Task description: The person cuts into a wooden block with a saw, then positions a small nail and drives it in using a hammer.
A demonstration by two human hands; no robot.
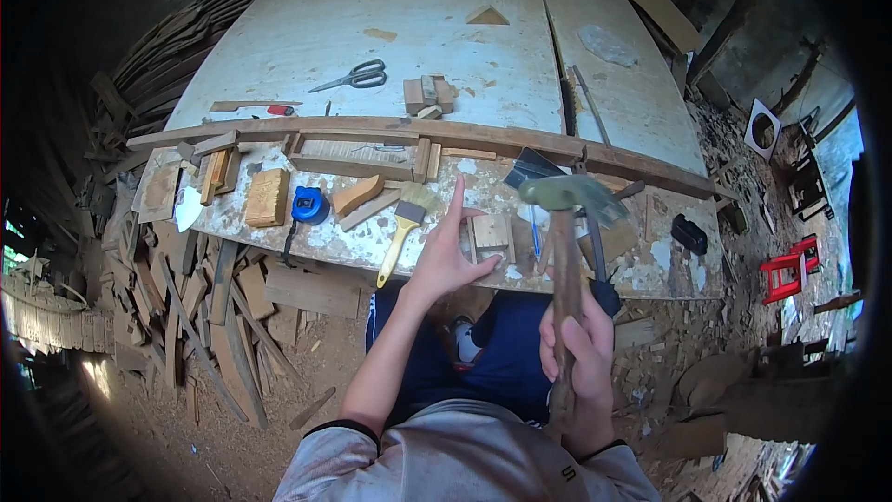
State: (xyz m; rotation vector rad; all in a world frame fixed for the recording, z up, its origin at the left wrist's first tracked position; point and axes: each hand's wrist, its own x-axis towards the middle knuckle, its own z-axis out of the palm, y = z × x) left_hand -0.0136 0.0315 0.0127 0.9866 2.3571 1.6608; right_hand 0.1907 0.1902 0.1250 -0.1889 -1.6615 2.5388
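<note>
On the paint-spattered workbench [279,223] the left hand [444,260] rests open beside a small wooden block [491,232]; right hand [576,344] grips a hammer [564,223].

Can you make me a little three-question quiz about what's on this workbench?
1. True or false: the right hand holds a hammer upright by its handle.
2. Which thing lies nearest the left hand? A) scissors B) brush C) tape measure
3. Fill in: the left hand rests beside a small wooden ___ at the bench edge.

Key:
1. True: its grip is shut round the handle, head up.
2. B: the brush lies just left of the hand.
3. block
</note>
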